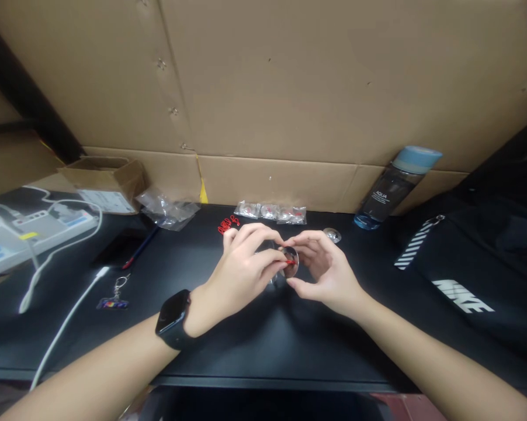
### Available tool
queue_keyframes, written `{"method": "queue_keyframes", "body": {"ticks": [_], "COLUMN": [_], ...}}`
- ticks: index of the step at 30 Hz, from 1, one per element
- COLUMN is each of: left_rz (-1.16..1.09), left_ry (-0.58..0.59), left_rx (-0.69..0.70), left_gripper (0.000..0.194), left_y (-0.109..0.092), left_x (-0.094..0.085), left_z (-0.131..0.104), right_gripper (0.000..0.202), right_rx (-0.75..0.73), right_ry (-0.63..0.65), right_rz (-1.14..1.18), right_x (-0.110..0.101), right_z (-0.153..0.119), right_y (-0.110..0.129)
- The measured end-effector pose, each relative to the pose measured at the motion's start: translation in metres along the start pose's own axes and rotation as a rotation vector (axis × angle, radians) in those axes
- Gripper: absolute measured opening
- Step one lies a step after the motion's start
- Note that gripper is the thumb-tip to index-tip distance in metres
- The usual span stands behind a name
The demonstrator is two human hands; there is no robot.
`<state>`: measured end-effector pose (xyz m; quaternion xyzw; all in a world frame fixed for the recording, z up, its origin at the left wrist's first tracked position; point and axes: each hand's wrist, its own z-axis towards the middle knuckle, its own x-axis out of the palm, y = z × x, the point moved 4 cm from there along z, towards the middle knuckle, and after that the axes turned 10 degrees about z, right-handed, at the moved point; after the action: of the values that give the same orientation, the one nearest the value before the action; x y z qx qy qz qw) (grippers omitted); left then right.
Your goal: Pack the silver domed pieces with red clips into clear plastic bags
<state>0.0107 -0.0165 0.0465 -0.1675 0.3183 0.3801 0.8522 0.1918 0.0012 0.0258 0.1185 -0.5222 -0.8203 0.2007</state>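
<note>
Above the black tabletop my two hands meet around a small shiny metal disc that looks like a finger cymbal (291,261). My right hand (329,266) grips its rim between thumb and fingers. At its middle, the fingertips of my left hand (246,266) are closed on a short red cord (290,262). Another shiny piece shows partly behind my left fingers; most of it is hidden. Just beyond my left hand lies a bunch of red cord loops (228,224). A second finger cymbal (332,235) lies on the table behind my right hand.
Several bagged discs (270,212) line the cardboard wall. A bottle (390,187) leans at the back right, beside a black bag (469,275). Leftward are a carton (108,181), crumpled plastic (169,209), a power strip (40,237), a pen (141,248) and a keychain (113,303).
</note>
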Motion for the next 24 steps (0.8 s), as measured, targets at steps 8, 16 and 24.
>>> {"method": "queue_keyframes", "body": {"ticks": [8, 16, 24], "left_rz": [-0.071, -0.076, -0.196], "left_ry": [0.061, 0.072, 0.176], "left_rx": [-0.066, -0.058, -0.193], "left_gripper": [0.009, 0.009, 0.008], "left_y": [0.0016, 0.0021, 0.004], "left_x": [0.004, 0.0045, 0.0071], "left_z": [-0.0004, -0.0005, 0.0007], "right_gripper": [0.057, 0.054, 0.057], "right_rx": [-0.049, 0.034, -0.082], "right_ry": [-0.003, -0.009, 0.004], "right_rz": [-0.093, -0.031, -0.178], "right_x": [0.0012, -0.0015, -0.002], "right_z": [-0.0017, -0.0004, -0.0021], "right_y": [-0.0002, 0.0002, 0.001]}}
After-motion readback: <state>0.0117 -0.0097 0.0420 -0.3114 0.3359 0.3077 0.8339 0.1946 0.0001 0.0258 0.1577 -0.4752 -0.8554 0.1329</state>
